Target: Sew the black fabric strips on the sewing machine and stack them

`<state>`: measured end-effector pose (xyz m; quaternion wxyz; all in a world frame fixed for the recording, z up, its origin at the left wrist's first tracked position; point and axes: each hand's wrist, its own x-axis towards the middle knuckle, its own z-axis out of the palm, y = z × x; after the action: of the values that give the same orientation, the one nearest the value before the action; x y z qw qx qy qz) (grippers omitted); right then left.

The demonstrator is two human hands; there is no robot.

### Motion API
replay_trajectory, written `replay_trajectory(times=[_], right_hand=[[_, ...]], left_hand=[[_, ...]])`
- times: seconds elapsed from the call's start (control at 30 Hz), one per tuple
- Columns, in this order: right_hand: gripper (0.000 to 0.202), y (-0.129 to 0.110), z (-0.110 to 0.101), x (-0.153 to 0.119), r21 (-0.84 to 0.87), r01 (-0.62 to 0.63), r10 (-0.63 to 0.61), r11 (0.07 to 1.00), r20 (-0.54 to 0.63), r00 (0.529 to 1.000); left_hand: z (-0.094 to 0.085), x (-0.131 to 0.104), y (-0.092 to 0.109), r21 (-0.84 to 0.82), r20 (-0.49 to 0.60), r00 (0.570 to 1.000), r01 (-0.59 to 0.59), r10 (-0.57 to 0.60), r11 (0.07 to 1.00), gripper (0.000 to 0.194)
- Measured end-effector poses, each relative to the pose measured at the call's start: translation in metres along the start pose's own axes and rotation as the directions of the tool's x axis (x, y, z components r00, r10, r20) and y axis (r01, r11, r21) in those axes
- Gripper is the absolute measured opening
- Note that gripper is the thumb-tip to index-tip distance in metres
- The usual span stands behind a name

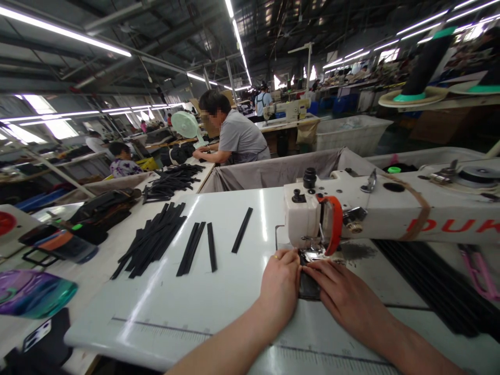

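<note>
A white sewing machine (371,208) with an orange-red guard (335,225) stands on the pale table (156,312). My left hand (280,284) is closed just left of the presser foot, its fingertips at a small black piece (309,287) under the needle area. From the right, my right hand (344,291) reaches to the same piece with its fingers close together and pressed on it. Left of my hands lie a few separate black strips (242,230) and a pile of black strips (156,242).
Long black strips (433,291) and pink-handled scissors (478,271) lie right of my arm. At the left are a purple-teal bottle (37,294) and a phone (37,336). A person (242,136) in grey works ahead, beside a fan (185,125). Thread cones (425,67) stand upper right.
</note>
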<state>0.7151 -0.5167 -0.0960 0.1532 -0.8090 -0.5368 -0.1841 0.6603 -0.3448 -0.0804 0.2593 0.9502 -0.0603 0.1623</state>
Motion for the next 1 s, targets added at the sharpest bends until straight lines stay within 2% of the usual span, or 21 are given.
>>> replay_trajectory(times=[0.23,0.47,0.7,0.87,0.9,1.0], right_hand=[[0.042,0.0,0.002,0.001,-0.014,-0.002,0.002,1.0,0.013,1.0],[0.043,-0.005,-0.002,0.005,0.01,-0.021,0.02,1.0,0.005,1.0],[0.04,-0.003,-0.003,0.004,-0.031,0.034,-0.035,0.999,-0.028,0.999],[0.037,-0.002,-0.001,0.002,-0.047,0.032,-0.035,0.998,-0.055,0.998],[0.036,-0.003,-0.002,0.002,-0.039,0.031,-0.033,0.999,-0.056,0.998],[0.033,-0.005,-0.005,0.002,-0.008,0.038,-0.038,0.999,-0.048,0.998]], left_hand=[[-0.002,0.002,0.0,0.042,0.023,0.999,-0.024,0.023,0.999,0.027],[-0.001,0.005,0.0,0.018,-0.001,0.999,-0.039,0.039,0.999,0.03],[-0.002,-0.001,0.0,-0.034,-0.011,0.999,-0.052,0.052,0.998,0.027],[-0.004,0.016,-0.027,-0.086,-0.058,0.998,0.0,-0.005,0.996,0.017],[-0.005,0.024,-0.035,-0.079,-0.047,0.998,-0.035,0.031,0.996,0.017],[-0.011,0.047,-0.056,0.026,0.09,0.98,-0.183,0.18,0.983,0.016]])
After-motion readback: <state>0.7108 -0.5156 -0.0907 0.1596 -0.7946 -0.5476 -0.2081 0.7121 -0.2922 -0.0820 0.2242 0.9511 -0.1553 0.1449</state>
